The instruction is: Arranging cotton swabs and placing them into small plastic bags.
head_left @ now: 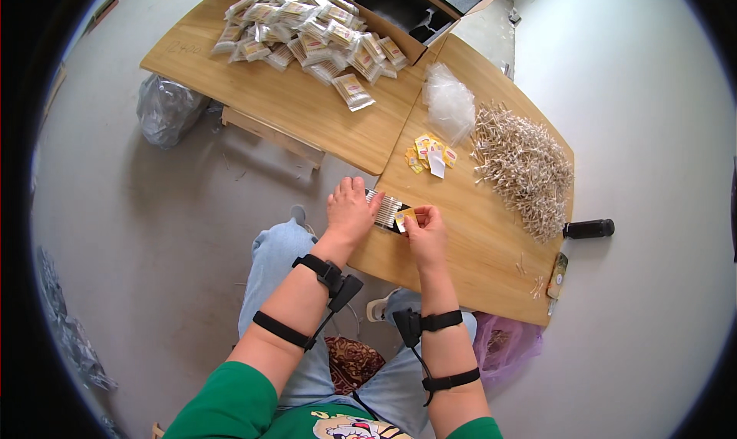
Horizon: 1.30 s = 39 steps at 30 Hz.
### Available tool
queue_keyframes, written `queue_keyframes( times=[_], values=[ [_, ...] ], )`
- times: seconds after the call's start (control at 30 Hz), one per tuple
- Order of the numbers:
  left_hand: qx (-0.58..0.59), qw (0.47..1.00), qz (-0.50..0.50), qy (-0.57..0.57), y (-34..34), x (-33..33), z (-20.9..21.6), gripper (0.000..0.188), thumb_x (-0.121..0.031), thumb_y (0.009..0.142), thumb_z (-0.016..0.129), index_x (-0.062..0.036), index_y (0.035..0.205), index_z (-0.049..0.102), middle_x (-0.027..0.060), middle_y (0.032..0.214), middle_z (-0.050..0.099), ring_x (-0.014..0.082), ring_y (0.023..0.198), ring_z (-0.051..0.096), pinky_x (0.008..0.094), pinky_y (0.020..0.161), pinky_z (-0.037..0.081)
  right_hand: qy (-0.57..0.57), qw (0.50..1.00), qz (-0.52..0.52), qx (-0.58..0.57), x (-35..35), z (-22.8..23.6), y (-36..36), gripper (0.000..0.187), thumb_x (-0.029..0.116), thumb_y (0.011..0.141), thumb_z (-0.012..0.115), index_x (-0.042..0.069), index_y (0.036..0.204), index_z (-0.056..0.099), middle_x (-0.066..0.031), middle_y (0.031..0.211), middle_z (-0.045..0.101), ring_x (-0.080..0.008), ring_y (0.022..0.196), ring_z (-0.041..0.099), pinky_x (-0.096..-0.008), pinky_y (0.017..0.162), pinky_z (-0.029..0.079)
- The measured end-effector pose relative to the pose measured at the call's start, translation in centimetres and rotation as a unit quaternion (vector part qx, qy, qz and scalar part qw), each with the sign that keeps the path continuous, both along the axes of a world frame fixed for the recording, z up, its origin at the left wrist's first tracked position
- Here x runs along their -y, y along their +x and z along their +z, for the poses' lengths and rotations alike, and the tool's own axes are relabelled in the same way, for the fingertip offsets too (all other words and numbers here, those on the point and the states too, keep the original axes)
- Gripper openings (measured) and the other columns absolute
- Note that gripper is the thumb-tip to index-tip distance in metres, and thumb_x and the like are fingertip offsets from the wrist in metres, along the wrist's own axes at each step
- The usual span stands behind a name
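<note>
A row of white cotton swabs lies side by side on a small black tray at the table's near edge. My left hand is at the tray's left end, its thumb on the swabs and its fingers bent around the end. At the other end my right hand pinches a small yellow-and-white card between thumb and fingers, over the swabs' right side. More yellow cards lie in a loose pile beyond my hands, with a white one face down on top.
A heap of loose cotton swabs covers the table's right side. Clear plastic bags lie behind the cards. Many filled swab packets are piled far left beside an open cardboard box. A black cylinder sits at the right edge.
</note>
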<state>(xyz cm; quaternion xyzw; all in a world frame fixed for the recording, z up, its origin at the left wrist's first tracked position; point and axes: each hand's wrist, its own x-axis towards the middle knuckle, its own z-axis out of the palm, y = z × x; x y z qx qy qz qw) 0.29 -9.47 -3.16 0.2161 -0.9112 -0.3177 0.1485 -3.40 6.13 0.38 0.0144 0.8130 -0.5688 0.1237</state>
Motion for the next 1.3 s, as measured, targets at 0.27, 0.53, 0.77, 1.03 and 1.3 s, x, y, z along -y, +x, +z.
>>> queue_keyframes(
  times=[0.27, 0.53, 0.77, 1.03, 1.3],
  values=[
    [0.011, 1.0, 0.01, -0.023, -0.2, -0.5, -0.8, 0.05, -0.047, 0.09, 0.059, -0.0012, 0.11, 0.057, 0.0163, 0.108, 0.058, 0.0334, 0.101, 0.058, 0.0463, 0.083, 0.046, 0.124, 0.987, 0.003, -0.1, 1.1, -1.3, -0.5, 0.015, 0.003, 0.08, 0.071, -0.001, 0.093, 0.065, -0.0109, 0.087, 0.065, -0.0195, 0.075, 0.063, -0.0325, 0.069, 0.052],
    [0.023, 1.0, 0.0, 0.001, -0.1, -0.4, -0.9, 0.048, -0.044, 0.091, 0.059, -0.0007, 0.113, 0.057, 0.017, 0.111, 0.058, 0.0339, 0.104, 0.058, 0.0461, 0.086, 0.047, 0.144, 0.979, 0.037, -0.142, 1.9, -0.3, 0.2, 0.016, 0.003, 0.083, 0.067, -0.001, 0.097, 0.07, -0.0124, 0.087, 0.066, -0.0201, 0.074, 0.063, -0.0318, 0.069, 0.052],
    [0.045, 0.998, -0.026, 0.038, -0.3, -0.3, 0.1, 0.048, -0.04, 0.095, 0.056, 0.001, 0.119, 0.053, 0.022, 0.119, 0.057, 0.0388, 0.109, 0.056, 0.0486, 0.09, 0.045, 0.14, 0.983, 0.04, -0.115, 3.3, 0.6, 0.0, 0.017, 0.002, 0.081, 0.065, -0.002, 0.098, 0.067, -0.0148, 0.085, 0.067, -0.023, 0.075, 0.066, -0.034, 0.071, 0.052],
    [0.038, 0.998, -0.027, 0.041, 0.0, -0.2, -0.1, 0.046, -0.039, 0.096, 0.054, 0.0009, 0.12, 0.053, 0.023, 0.119, 0.057, 0.0389, 0.11, 0.056, 0.0491, 0.09, 0.046, 0.238, 0.952, 0.032, -0.189, 4.3, 1.1, 0.7, 0.016, 0.006, 0.079, 0.069, 0.003, 0.094, 0.063, -0.0127, 0.081, 0.069, -0.0278, 0.076, 0.067, -0.0388, 0.069, 0.052],
    [0.063, 0.995, -0.056, 0.057, -0.5, -0.1, 0.9, 0.049, -0.04, 0.097, 0.051, 0.0012, 0.124, 0.052, 0.0222, 0.124, 0.056, 0.0392, 0.113, 0.055, 0.0489, 0.094, 0.045, 0.223, 0.967, -0.034, -0.12, 5.2, 0.3, 0.6, 0.016, 0.017, 0.08, 0.07, 0.007, 0.092, 0.065, -0.0102, 0.079, 0.07, -0.0288, 0.072, 0.068, -0.04, 0.067, 0.052]
  ],
)
